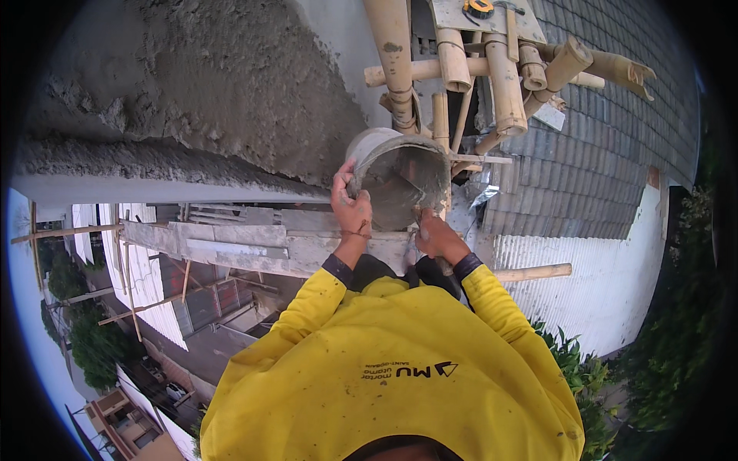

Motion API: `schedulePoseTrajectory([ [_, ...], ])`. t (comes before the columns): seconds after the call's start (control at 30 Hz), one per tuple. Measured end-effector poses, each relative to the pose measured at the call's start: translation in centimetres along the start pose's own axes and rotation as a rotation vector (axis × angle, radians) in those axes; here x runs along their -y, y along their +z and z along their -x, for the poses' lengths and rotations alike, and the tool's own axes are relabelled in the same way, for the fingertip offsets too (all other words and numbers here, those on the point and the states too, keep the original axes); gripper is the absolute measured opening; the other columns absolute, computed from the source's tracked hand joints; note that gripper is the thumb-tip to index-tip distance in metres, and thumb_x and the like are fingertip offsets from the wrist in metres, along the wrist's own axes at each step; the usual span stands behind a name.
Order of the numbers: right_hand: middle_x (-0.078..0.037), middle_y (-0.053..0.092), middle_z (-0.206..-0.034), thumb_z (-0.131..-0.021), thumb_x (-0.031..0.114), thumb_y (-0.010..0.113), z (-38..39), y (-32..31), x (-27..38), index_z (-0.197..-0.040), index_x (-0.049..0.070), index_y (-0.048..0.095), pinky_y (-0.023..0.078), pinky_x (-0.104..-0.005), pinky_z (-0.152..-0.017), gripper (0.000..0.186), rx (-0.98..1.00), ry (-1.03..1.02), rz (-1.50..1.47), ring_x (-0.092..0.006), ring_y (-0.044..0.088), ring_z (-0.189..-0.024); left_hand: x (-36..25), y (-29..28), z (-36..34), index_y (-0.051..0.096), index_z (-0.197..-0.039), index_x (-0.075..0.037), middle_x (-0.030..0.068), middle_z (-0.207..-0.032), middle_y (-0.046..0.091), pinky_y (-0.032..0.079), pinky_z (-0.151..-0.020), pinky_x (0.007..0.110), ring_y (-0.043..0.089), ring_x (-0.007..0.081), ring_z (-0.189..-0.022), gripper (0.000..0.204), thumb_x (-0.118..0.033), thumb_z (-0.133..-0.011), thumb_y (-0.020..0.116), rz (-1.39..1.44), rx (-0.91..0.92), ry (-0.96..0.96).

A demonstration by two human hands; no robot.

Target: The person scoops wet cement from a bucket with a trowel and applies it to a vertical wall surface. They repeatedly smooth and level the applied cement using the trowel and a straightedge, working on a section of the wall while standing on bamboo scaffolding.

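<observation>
A mortar-smeared bucket is tilted with its mouth toward me, and grey wet mortar coats its inside. My left hand is closed on the bucket's left rim, thumb at the inner edge. At the lower right of the mouth, my right hand is closed round the handle of a trowel. The trowel's blade reaches into the bucket and is partly hidden by mortar and shadow. Rough grey mortar covers the surface at the upper left, beyond my left hand.
Bamboo scaffold poles rise at the upper right. A board there carries a yellow tape measure and a hammer. Planks run left below the bucket, with a deep drop beside them. Roof tiles and corrugated sheet lie right.
</observation>
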State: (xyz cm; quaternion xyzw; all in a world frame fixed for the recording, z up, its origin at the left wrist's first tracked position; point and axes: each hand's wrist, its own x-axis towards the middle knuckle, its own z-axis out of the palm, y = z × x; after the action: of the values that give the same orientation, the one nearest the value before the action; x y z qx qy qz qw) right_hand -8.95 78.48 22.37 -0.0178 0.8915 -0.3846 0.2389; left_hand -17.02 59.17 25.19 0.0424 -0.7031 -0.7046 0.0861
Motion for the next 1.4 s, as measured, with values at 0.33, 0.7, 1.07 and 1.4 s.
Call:
schedulePoseTrajectory([
  [0.33,-0.001,0.044,-0.084,-0.1,0.023,0.049,5.2,-2.9,-0.3,-0.156,0.0,0.028,0.044,-0.0234,-0.039,0.063,0.79,0.094,-1.872,-0.0064,0.043,-0.047,2.8,-0.7,-0.6,0.05,-0.102,-0.002,0.0111,-0.123,0.063,0.038,-0.103,0.029,0.054,0.0178,-0.113,0.036,0.013,-0.068,0.05,-0.001,-0.061,-0.098],
  [0.7,-0.009,0.051,-0.082,-0.089,0.011,0.067,12.4,-15.3,9.6,-0.153,-0.004,0.023,0.051,-0.0322,-0.041,0.079,-0.412,-0.589,-1.476,-0.0165,0.055,-0.047,12.5,-4.4,2.2,0.051,-0.123,-0.001,0.0042,-0.095,0.054,0.042,-0.063,0.026,0.05,0.0131,-0.075,0.048,0.007,-0.076,0.055,0.151,-0.454,-0.657],
  [1.07,-0.022,0.061,-0.099,-0.092,0.005,0.059,-2.2,-12.3,14.2,-0.141,0.002,0.032,0.053,-0.0457,-0.071,0.056,-1.023,-0.388,-0.228,-0.0354,0.063,-0.073,13.8,-6.0,8.3,0.047,-0.118,-0.007,0.0028,-0.078,0.047,0.038,-0.054,0.029,0.047,0.0142,-0.06,0.037,0.008,-0.085,0.048,0.192,-0.549,-0.597],
  [1.4,-0.029,0.066,-0.081,-0.084,0.013,0.061,6.4,-2.3,-6.8,-0.126,0.009,0.043,0.049,-0.0598,-0.068,0.046,-0.211,0.047,0.087,-0.0518,0.064,-0.077,14.9,-7.5,10.5,0.045,-0.101,-0.006,0.0027,-0.077,0.045,0.038,-0.053,0.028,0.045,0.0143,-0.059,0.03,0.009,-0.078,0.054,0.14,-0.714,-0.624],
])
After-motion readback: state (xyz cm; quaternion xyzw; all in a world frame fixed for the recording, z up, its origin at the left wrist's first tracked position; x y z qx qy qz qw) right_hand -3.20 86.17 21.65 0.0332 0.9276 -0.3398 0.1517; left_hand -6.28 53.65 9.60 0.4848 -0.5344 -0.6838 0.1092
